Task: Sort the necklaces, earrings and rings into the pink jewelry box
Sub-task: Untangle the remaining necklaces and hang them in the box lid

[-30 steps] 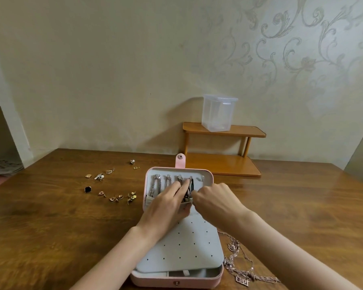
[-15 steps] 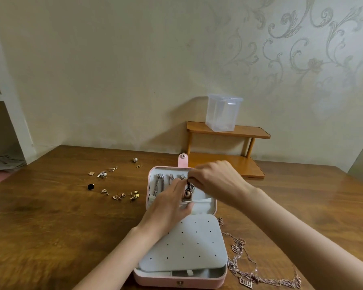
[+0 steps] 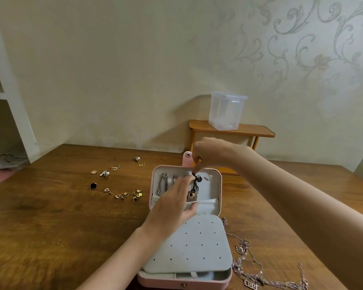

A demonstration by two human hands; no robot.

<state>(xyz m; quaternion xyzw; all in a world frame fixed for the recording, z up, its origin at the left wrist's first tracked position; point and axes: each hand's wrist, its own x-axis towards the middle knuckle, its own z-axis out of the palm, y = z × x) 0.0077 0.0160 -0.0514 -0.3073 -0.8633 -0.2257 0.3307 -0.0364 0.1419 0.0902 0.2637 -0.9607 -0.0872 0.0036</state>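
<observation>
The pink jewelry box [image 3: 218, 187] lies open on the wooden table, its grey perforated earring panel [image 3: 193, 245] folded toward me. My right hand [image 3: 212, 153] pinches the black cord of a necklace with a round brown pendant [image 3: 192, 195] at the hooks inside the lid. My left hand [image 3: 174, 204] rests over the lid's elastic pocket, its thumb pulling the pocket edge; whether its fingers touch the cord is hidden. Silver chains [image 3: 162, 183] hang on the lid's left hooks. Several loose earrings [image 3: 122, 194] lie left of the box. Tangled silver necklaces [image 3: 252, 271] lie to its right.
A small wooden two-tier shelf [image 3: 231, 130] stands at the table's back against the wall, with a clear plastic container [image 3: 226, 110] on top. A white shelving unit [image 3: 8, 114] stands at the far left. The table's front left is bare wood.
My right hand has risen from the pocket to the lid's top edge, drawing the black cord up so the pendant hangs in view. My left hand stayed on the pocket.
</observation>
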